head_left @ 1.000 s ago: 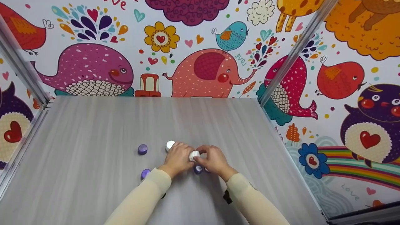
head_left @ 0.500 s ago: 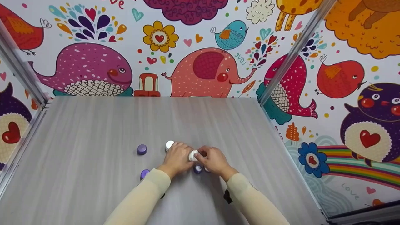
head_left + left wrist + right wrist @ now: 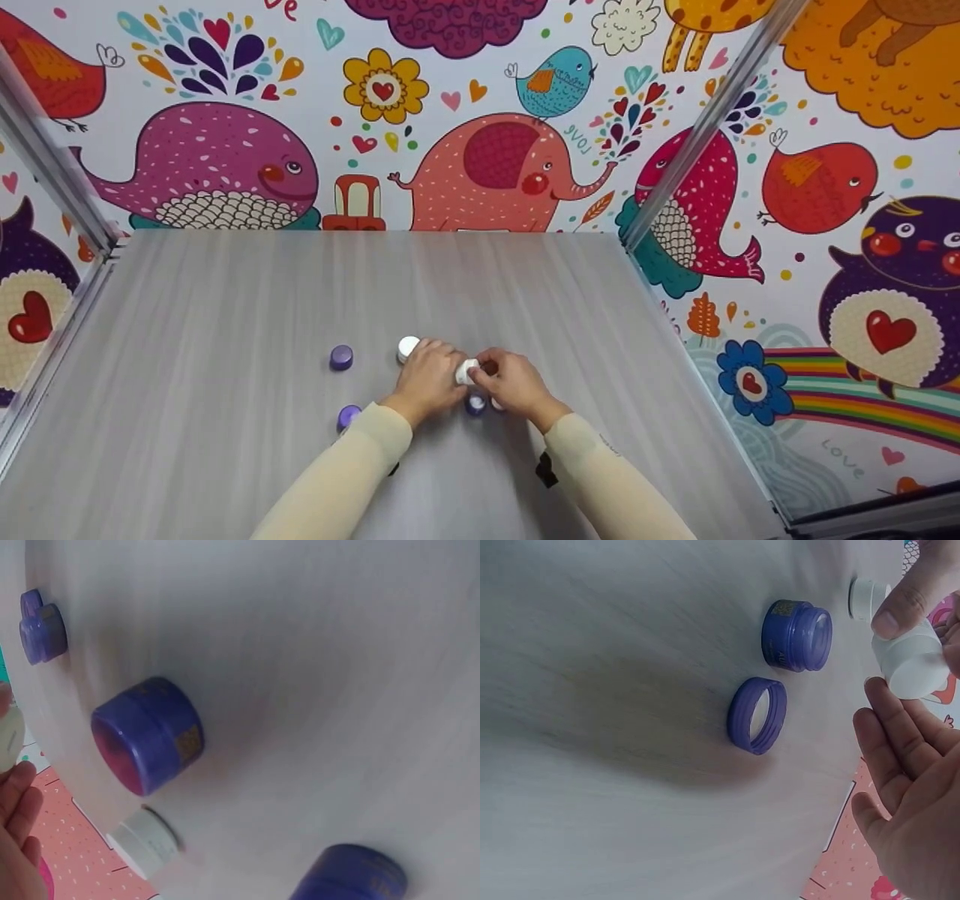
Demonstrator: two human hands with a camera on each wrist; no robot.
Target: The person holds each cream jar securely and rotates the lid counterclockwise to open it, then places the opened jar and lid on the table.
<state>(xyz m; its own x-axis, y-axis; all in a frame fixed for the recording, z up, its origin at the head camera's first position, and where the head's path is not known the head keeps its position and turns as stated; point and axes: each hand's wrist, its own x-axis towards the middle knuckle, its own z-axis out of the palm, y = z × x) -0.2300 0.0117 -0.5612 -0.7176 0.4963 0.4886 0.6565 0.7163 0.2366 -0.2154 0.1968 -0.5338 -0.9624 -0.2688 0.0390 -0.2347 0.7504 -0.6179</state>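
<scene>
Over the table's middle, both hands meet at a small white jar [image 3: 466,372]. My left hand [image 3: 429,380] holds it from the left, and its thumb shows on the jar in the right wrist view. My right hand [image 3: 514,382] has its thumb and fingers on the jar's right side; other fingers [image 3: 900,739] extend below the jar. Under the hands stands an open purple jar [image 3: 795,636], and beside it lies a purple ring-like lid [image 3: 757,716] with a pale inside. A second white jar [image 3: 407,349] sits just beyond my left hand. Whether the held jar is capped cannot be told.
Two purple jars or lids stand to the left, one farther off [image 3: 341,358] and one nearer [image 3: 349,417], beside my left sleeve [image 3: 341,465]. The grey wood-grain table [image 3: 225,315] is walled in by printed cartoon panels [image 3: 480,172] with metal posts.
My right thumb and fingers have shifted on the white jar, the thumb now a little higher. The jar has turned slightly. The left hand and the things on the table keep their places.
</scene>
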